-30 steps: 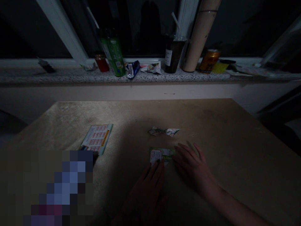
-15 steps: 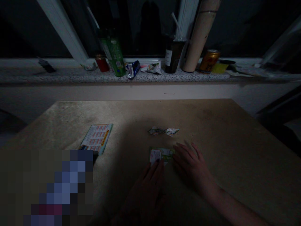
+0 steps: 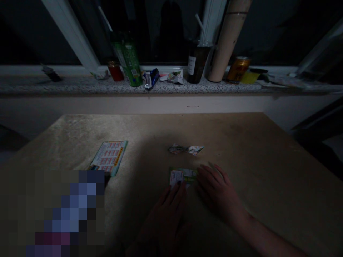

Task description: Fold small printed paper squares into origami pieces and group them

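Note:
A small folded piece of printed paper (image 3: 177, 176), white and green, lies on the table in front of me. My left hand (image 3: 171, 205) rests with fingers stretched forward, their tips on the paper's near edge. At its right edge is my right hand (image 3: 215, 187), palm down with the fingers spread and the fingertips touching or very close to the paper. Beyond both hands sits a bow-shaped piece of folded paper (image 3: 184, 149), pinched in the middle. Dim light and shadow hide much of the left hand.
A printed calendar card (image 3: 111, 156) lies on the table (image 3: 241, 135) to the left, beside a pixelated patch. On the windowsill (image 3: 166, 88) stand a green bottle (image 3: 132, 67), a dark cup with a straw (image 3: 197, 67), a cardboard tube (image 3: 226, 46), a gold can (image 3: 238, 70) and crumpled wrappers.
The fingers of my right hand have shifted slightly at the paper's edge. My left hand and the folded papers stay in place.

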Available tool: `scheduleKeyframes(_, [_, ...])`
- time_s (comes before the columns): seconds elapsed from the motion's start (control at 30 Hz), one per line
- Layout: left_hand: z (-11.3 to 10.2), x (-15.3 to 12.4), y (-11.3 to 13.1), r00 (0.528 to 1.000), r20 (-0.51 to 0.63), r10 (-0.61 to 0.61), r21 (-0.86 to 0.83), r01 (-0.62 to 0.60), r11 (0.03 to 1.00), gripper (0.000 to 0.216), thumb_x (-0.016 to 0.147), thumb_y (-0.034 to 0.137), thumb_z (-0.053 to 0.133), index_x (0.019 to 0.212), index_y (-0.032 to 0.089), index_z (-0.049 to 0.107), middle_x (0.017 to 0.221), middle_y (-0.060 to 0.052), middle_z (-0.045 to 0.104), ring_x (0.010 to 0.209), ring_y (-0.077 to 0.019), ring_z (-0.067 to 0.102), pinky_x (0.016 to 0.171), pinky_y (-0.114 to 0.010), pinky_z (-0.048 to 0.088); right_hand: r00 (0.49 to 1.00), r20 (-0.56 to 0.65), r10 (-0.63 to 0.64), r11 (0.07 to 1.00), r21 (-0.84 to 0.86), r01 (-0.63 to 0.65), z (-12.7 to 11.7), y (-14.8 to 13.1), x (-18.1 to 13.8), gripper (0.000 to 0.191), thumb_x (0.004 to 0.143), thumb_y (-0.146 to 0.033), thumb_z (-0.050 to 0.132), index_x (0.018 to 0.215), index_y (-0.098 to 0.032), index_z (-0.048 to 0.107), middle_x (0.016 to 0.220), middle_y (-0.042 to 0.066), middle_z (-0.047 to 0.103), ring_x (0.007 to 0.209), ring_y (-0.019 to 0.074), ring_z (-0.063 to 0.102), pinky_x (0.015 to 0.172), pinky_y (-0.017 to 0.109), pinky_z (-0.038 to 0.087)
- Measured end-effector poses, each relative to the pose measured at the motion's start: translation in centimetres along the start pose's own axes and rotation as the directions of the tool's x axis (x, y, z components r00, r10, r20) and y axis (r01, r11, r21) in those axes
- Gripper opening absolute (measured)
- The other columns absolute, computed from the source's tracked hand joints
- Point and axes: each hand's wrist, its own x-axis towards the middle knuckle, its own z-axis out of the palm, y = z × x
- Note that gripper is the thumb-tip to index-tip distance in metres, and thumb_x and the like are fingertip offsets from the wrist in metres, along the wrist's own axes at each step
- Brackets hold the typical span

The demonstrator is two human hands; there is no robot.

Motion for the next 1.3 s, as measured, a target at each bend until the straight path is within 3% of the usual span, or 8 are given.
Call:
scheduleKeyframes(0.2, [0.1,-0.1,-0.1,1.0,0.001,0.016,0.02,-0.016,1.0,0.065,0.084,0.03,0.051,0.139,0.007,0.027,0.147,-0.011,0.027,0.133,-0.0249,0.026,0.108,-0.039,0.027,1.0,-0.011,-0.015,1.0,0.007,0.015,-0.1,-0.4,0.0,0.028,0.09,-0.021,0.043,0.111,-0.013,0.06,0.114,0.01,0.063,0.113,0.026,0.051,0.101,0.049,0.036])
scheduleKeyframes(0.37, [0.6,-0.1,-0.3,0.999,-0.023,0.036,0.036,-0.035,0.999,0.066,0.082,0.031,0.052,0.139,0.007,0.028,0.147,-0.011,0.028,0.133,-0.025,0.026,0.108,-0.038,0.026,0.994,0.018,-0.109,0.991,0.078,0.107,-0.1,-0.6,0.3,0.027,0.09,-0.024,0.046,0.111,-0.016,0.06,0.12,0.008,0.06,0.117,0.025,0.048,0.102,0.048,0.036])
scheduleKeyframes(0.53, [0.6,-0.1,-0.2,0.999,-0.036,0.034,0.053,-0.032,0.998,0.064,0.083,0.03,0.05,0.139,0.007,0.029,0.146,-0.011,0.03,0.133,-0.0245,0.025,0.108,-0.039,0.025,0.996,0.054,-0.071,0.995,0.079,0.066,0.0,-0.5,0.2,0.027,0.089,-0.028,0.048,0.112,-0.019,0.06,0.122,0.008,0.058,0.118,0.025,0.047,0.103,0.049,0.034])
scheduleKeyframes(0.7, [0.7,-0.2,-0.2,0.998,-0.064,0.028,0.064,-0.024,0.998,0.062,0.084,0.03,0.05,0.138,0.007,0.03,0.145,-0.011,0.032,0.134,-0.0241,0.025,0.108,-0.038,0.024,0.989,0.028,-0.144,0.985,0.098,0.141,-0.3,-0.4,-0.1,0.024,0.088,-0.027,0.049,0.108,-0.021,0.062,0.122,0.006,0.058,0.117,0.0248,0.048,0.103,0.052,0.033])
scheduleKeyframes(0.93, [1.0,-0.3,-0.4,0.998,-0.05,0.045,0.025,-0.043,0.999,0.06,0.084,0.03,0.049,0.138,0.009,0.03,0.145,-0.011,0.033,0.133,-0.0234,0.026,0.108,-0.038,0.025,0.992,0.044,-0.122,0.98,0.161,0.114,-0.1,-0.6,-0.2,0.025,0.088,-0.028,0.051,0.11,-0.02,0.061,0.12,0.006,0.06,0.117,0.0241,0.048,0.106,0.052,0.027])
scheduleKeyframes(1.1, [1.0,-0.3,-0.2,0.997,-0.078,0.006,-0.008,-0.006,1.0,0.064,0.082,0.025,0.049,0.14,0.01,0.025,0.145,-0.011,0.033,0.133,-0.0242,0.026,0.107,-0.04,0.026,0.992,0.034,-0.125,0.974,0.193,0.116,-0.4,-0.2,0.1,0.022,0.086,-0.025,0.053,0.106,-0.022,0.063,0.124,0.008,0.057,0.12,0.0246,0.046,0.104,0.052,0.032])
scheduleKeyframes(1.2, [1.0,-0.3,-0.3,0.997,-0.069,0.016,-0.012,-0.017,1.0,0.066,0.082,0.027,0.05,0.141,0.01,0.024,0.146,-0.011,0.03,0.133,-0.0246,0.026,0.107,-0.04,0.026,0.991,0.004,-0.137,0.967,0.217,0.133,-0.4,0.7,0.0,0.026,0.085,-0.026,0.053,0.11,-0.023,0.061,0.128,0.007,0.054,0.124,0.0259,0.042,0.103,0.055,0.031])
scheduleKeyframes(1.3, [0.9,-0.3,-0.4,0.998,-0.053,0.022,-0.006,-0.022,1.0,0.067,0.083,0.028,0.051,0.141,0.01,0.023,0.147,-0.01,0.028,0.134,-0.0241,0.025,0.107,-0.04,0.026,0.988,-0.142,-0.056,0.974,0.209,0.085,-0.1,1.6,-0.4,0.034,0.086,-0.024,0.051,0.12,-0.021,0.054,0.131,0.01,0.05,0.125,0.0261,0.04,0.1,0.054,0.035])
